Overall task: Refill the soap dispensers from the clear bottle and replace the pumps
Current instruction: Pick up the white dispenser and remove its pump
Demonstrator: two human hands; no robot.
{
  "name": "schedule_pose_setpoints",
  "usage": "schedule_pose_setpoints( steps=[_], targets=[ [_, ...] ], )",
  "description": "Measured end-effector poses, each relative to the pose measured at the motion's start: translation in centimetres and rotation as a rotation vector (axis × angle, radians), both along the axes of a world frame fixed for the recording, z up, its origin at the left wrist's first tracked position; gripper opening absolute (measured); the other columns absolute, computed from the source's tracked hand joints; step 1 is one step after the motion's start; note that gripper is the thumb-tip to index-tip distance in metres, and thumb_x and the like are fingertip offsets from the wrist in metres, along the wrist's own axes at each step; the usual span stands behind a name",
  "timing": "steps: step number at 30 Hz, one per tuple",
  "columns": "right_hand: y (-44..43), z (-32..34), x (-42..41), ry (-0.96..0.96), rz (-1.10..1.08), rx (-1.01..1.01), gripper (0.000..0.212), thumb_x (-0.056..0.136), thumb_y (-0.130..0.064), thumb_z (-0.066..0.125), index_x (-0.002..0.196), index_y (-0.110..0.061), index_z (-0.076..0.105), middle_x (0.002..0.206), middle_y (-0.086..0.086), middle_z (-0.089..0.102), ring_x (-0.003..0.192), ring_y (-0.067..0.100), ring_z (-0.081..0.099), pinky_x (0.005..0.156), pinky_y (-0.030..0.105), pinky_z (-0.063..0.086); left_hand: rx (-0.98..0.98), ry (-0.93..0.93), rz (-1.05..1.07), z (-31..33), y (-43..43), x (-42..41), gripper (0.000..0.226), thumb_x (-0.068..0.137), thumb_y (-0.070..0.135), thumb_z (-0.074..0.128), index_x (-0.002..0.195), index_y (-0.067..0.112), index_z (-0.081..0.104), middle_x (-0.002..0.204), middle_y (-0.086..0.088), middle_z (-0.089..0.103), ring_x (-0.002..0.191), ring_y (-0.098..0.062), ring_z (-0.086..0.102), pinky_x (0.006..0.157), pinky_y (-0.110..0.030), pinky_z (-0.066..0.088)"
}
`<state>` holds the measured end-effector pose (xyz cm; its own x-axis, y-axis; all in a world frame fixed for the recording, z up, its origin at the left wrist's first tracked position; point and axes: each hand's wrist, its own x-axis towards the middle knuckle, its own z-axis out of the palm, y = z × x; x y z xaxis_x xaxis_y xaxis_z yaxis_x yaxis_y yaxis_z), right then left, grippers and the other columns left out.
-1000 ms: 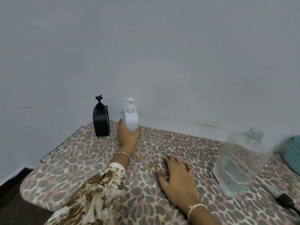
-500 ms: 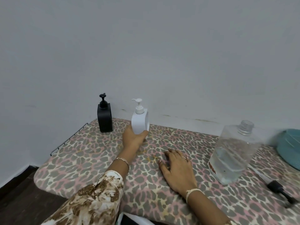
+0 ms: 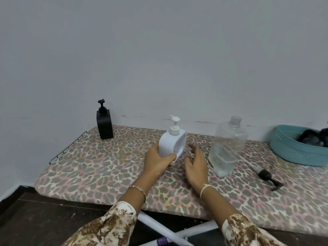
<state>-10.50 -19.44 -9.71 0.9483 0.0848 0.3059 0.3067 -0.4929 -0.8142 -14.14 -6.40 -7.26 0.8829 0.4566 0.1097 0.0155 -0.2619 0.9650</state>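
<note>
Head view: leopard-print board [image 3: 99, 166] by grey wall [image 3: 159, 50]; left hand [image 3: 157, 159] around, maybe lifting, white dispenser [image 3: 171, 145], right hand [image 3: 196, 163] spread.

Two soap dispensers, one black [image 3: 104, 124], one white [image 3: 171, 145], one clear bottle [image 3: 227, 148], one teal basket [image 3: 291, 150], one loose black pump [image 3: 268, 178]

White dispenser [image 3: 171, 145], leopard-print cover [image 3: 106, 167], perhaps pinkish

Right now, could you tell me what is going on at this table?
A person is refilling soap dispensers. The left hand grips the white dispenser, pump on, tilted toward the open right hand. The black dispenser stands by the wall. The uncapped clear bottle waits, with a loose black pump lying nearby.
</note>
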Motion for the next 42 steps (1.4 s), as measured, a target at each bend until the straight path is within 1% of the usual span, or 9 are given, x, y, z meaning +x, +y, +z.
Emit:
schedule_pose_setpoints(
  steps=[4, 8, 12, 21, 25, 29, 33, 36, 42],
  targets=[
    [-0.9, 2.0, -0.5, -0.106, 0.0, 0.125, 0.054, 0.088, -0.024, 0.043, 0.142, -0.019, 0.039, 0.142, -0.004, 0.045, 0.128, 0.009, 0.042, 0.107, 0.03, 0.035, 0.02, 0.006, -0.066, -0.3, -1.4, -0.2, 0.051, 0.069, 0.018, 0.077, 0.117, 0.023, 0.059, 0.11, 0.002, 0.067, 0.096, -0.017, 0.065, 0.078, -0.034, 0.057],
    [-1.2, 4.3, -0.4, -0.171, 0.062, 0.158, 0.058, 0.083, -0.025, 0.046, 0.14, -0.02, 0.044, 0.138, -0.006, 0.048, 0.125, 0.006, 0.043, 0.105, 0.027, 0.035, 0.029, 0.008, -0.104, -0.7, -2.0, -0.4, 0.052, 0.07, 0.017, 0.076, 0.118, 0.022, 0.059, 0.108, 0.003, 0.066, 0.094, -0.014, 0.064, 0.074, -0.028, 0.055],
    [-0.6, 5.3, 0.8, -0.16, 0.025, 0.02, 0.04, 0.086, -0.043, 0.064, 0.122, -0.024, 0.06, 0.119, -0.007, 0.063, 0.11, 0.009, 0.056, 0.094, 0.029, 0.046, 0.032, -0.006, -0.153, -0.9, -1.8, -0.6, 0.056, 0.074, 0.014, 0.076, 0.124, 0.023, 0.053, 0.108, 0.005, 0.062, 0.092, -0.012, 0.062, 0.065, -0.017, 0.05],
    [0.3, 6.8, 2.1, -0.13, -0.068, 0.0, 0.027, 0.07, -0.042, 0.081, 0.083, -0.026, 0.064, 0.08, -0.014, 0.065, 0.076, 0.007, 0.06, 0.07, 0.025, 0.049, 0.148, -0.013, -0.09, -1.9, -1.4, 0.2, 0.064, 0.059, 0.04, 0.081, 0.117, 0.022, 0.061, 0.107, 0.005, 0.069, 0.092, -0.013, 0.066, 0.078, -0.036, 0.058],
    [0.4, 7.4, 2.5, -0.104, -0.047, -0.036, 0.024, 0.073, -0.036, 0.081, 0.087, -0.021, 0.069, 0.078, -0.01, 0.065, 0.071, 0.006, 0.058, 0.065, 0.019, 0.043, 0.151, -0.012, -0.087, -2.2, -1.3, 0.3, 0.071, 0.051, 0.052, 0.072, 0.113, 0.02, 0.063, 0.102, 0.007, 0.07, 0.088, -0.01, 0.067, 0.074, -0.036, 0.059],
    [0.4, 7.4, 2.7, -0.112, -0.006, -0.015, 0.024, 0.076, -0.031, 0.079, 0.094, -0.015, 0.073, 0.083, -0.005, 0.07, 0.072, 0.007, 0.058, 0.06, 0.015, 0.04, 0.12, 0.009, -0.084, -2.6, -1.2, 0.5, 0.055, 0.059, 0.038, 0.078, 0.108, 0.019, 0.064, 0.099, 0.006, 0.07, 0.085, -0.009, 0.068, 0.072, -0.035, 0.059],
    [-0.3, 7.9, 3.0, -0.084, 0.132, -0.069, 0.023, 0.08, -0.026, 0.076, 0.101, -0.018, 0.073, 0.084, -0.012, 0.064, 0.086, 0.009, 0.063, 0.063, 0.007, 0.037, 0.075, 0.014, -0.103, -2.6, -0.9, 0.5, 0.06, 0.052, 0.045, 0.074, 0.108, 0.026, 0.061, 0.1, 0.008, 0.07, 0.088, -0.008, 0.068, 0.076, -0.036, 0.059],
    [-0.9, 7.9, 3.1, -0.041, 0.208, -0.058, 0.024, 0.082, -0.025, 0.074, 0.104, -0.019, 0.07, 0.092, -0.01, 0.064, 0.097, 0.011, 0.062, 0.071, 0.01, 0.041, 0.09, -0.007, -0.101, -2.7, -1.0, 0.5, 0.065, 0.053, 0.046, 0.075, 0.113, 0.023, 0.061, 0.101, 0.007, 0.07, 0.089, -0.01, 0.068, 0.076, -0.036, 0.059],
    [0.1, 7.5, 2.6, -0.127, 0.01, -0.04, 0.039, 0.068, -0.039, 0.08, 0.094, -0.021, 0.059, 0.086, -0.015, 0.062, 0.08, 0.004, 0.059, 0.069, 0.024, 0.048, 0.128, -0.026, -0.087, -3.1, -1.0, 0.6, 0.048, 0.068, 0.028, 0.081, 0.111, 0.021, 0.061, 0.1, 0.008, 0.069, 0.087, -0.007, 0.067, 0.072, -0.028, 0.057]
  ],
)
